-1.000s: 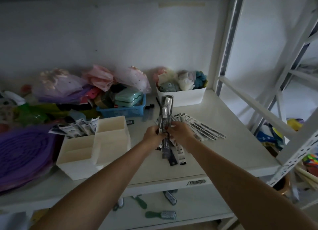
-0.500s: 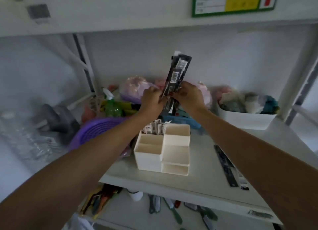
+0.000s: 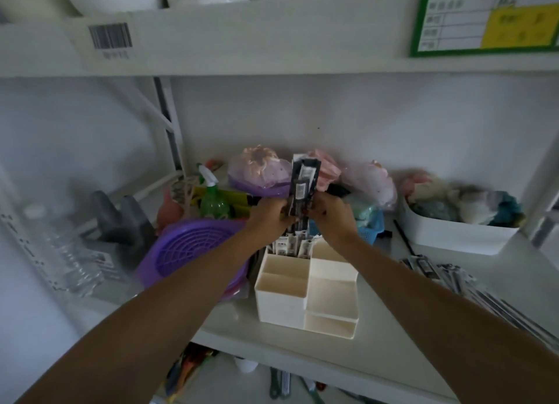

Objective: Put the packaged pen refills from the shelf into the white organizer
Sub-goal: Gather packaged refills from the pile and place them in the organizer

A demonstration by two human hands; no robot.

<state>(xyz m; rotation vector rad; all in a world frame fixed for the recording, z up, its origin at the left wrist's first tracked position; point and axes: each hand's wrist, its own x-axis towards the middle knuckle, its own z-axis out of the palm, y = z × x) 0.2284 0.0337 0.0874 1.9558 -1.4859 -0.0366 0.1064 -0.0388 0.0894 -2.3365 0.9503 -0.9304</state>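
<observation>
A bundle of packaged pen refills [image 3: 303, 188], black with white labels, stands upright above the back left compartment of the white organizer [image 3: 284, 294]. My left hand [image 3: 269, 217] and my right hand [image 3: 334, 217] both grip the bundle's lower part from either side. Its lower end reaches into that compartment, where other refill packs [image 3: 292, 246] stick up. The organizer's front compartments look empty. More packaged refills [image 3: 447, 275] lie flat on the shelf at the right.
A purple basket [image 3: 193, 250] lies left of the organizer, with a green spray bottle [image 3: 213, 198] behind it. A white bin of cloth items [image 3: 453, 234] stands at the back right, a blue basket [image 3: 370, 229] behind my right hand. Bagged items line the back wall.
Both hands have carried the bundle from the pile at the right to the organizer and lowered it toward the back left compartment. The view has swung left and up.
</observation>
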